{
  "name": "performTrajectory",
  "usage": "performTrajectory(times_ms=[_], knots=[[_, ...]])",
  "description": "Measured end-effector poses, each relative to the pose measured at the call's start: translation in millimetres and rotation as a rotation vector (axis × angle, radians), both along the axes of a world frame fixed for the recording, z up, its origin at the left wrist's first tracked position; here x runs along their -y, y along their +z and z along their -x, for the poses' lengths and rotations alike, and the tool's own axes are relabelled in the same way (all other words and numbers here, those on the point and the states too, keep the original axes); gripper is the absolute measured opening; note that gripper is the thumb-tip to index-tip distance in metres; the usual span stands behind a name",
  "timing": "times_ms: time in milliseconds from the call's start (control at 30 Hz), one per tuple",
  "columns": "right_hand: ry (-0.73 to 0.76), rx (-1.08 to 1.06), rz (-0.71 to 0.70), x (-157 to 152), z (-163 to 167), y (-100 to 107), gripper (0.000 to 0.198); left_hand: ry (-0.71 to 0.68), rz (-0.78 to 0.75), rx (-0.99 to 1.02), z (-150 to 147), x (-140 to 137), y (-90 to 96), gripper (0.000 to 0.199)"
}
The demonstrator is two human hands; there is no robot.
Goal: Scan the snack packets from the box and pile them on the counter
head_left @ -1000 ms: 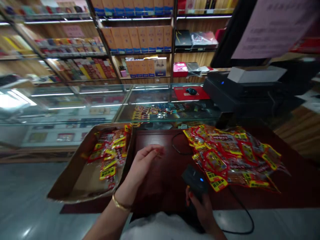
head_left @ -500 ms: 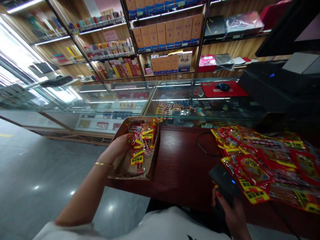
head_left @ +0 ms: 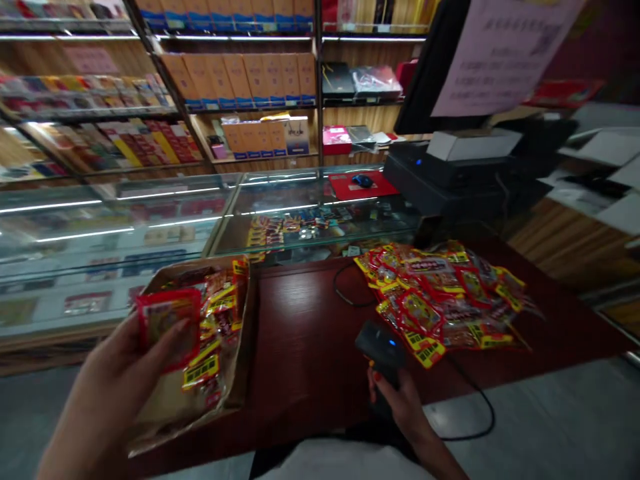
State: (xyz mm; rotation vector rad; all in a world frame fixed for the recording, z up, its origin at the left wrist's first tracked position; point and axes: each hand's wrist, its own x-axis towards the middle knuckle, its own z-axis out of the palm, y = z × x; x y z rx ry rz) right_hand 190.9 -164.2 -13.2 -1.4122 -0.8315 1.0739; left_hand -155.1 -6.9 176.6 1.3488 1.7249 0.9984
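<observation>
My left hand (head_left: 117, 363) pinches a red-edged snack packet (head_left: 170, 320) between thumb and fingers, held up over an open cardboard box (head_left: 245, 347). Inside that box lie several red and yellow snack packets (head_left: 220, 313). In my right hand (head_left: 400, 400) is a black handheld barcode scanner (head_left: 383, 350) with a blue light, its head pointing up and left above the dark red counter (head_left: 300, 333). Just right of the scanner spreads a pile of snack packets (head_left: 435, 293), red, yellow and clear.
A glass display case (head_left: 280, 193) runs behind the counter, with a red mouse pad (head_left: 345, 190) and a mouse (head_left: 363, 181) on top. A monitor (head_left: 435, 73) with a paper sheet stands at right. A cable (head_left: 493, 413) loops off the counter edge.
My left hand has come up out of the box with a packet in its grip. The view has turned to the right. The scanner stays in my right hand.
</observation>
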Motion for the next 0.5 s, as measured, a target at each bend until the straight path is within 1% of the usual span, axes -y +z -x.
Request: performTrajectory(times_ms=[33,67,100,133,167,233,267,333,433,500], knots=[[-0.007,0.005,0.001,-1,0,-1,0.051,-0.019,-0.005,0.118,-24,10,-4.8,0.05],[-0.013,0.009,0.004,-2,1,-1,0.051,-0.06,0.043,0.224,-49,19,-13.7,0.053],[-0.018,0.014,0.008,-2,1,-3,0.051,-0.149,0.105,0.31,-74,25,-26.1,0.055],[-0.026,0.019,0.012,-2,2,-4,0.051,-0.268,0.144,0.372,-96,28,-40.8,0.054],[-0.034,0.024,0.015,-2,2,-5,0.051,-0.365,0.164,0.402,-116,28,-56.4,0.05],[-0.044,0.038,0.016,-1,3,-8,0.052,-0.48,0.131,0.392,-142,23,-84.6,0.042],[-0.045,0.045,0.014,0,3,-9,0.051,-0.497,0.1,0.375,-150,18,-95.1,0.038],[-0.041,0.057,0.009,1,2,-9,0.051,-0.482,0.071,0.379,-155,9,-107.1,0.039],[-0.035,0.07,0.003,2,1,-7,0.052,-0.4,0.178,0.515,-153,2,-108.2,0.057],[-0.029,0.078,0.004,2,1,-4,0.052,-0.335,0.246,0.608,-149,1,-105.1,0.06]])
